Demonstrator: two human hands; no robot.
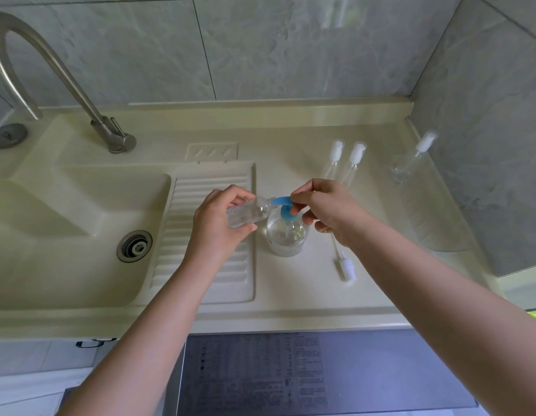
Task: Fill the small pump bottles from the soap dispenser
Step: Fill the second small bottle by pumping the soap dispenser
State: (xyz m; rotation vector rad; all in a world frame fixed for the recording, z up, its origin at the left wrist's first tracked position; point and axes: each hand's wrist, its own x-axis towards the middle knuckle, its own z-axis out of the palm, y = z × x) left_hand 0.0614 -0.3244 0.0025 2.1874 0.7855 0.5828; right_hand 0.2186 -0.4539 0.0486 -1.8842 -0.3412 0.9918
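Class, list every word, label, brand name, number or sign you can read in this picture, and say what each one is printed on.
No text can be read.
Panel below the counter edge: rows of small print, too blurred to read.
Soap dispenser: a label low on the clear body, too small to read.
Small bottle in the left hand: no print visible.

— How many small bottles does the person have out?
— Two: one held bottle (245, 213) and one far-right bottle (406, 166).
— And loose pump heads?
— Three: two far ones (335, 153) (356, 154) and a near one (347, 270).
— Dispensers?
— One soap dispenser (286, 235). One faucet (65, 73), one drain (134, 246).
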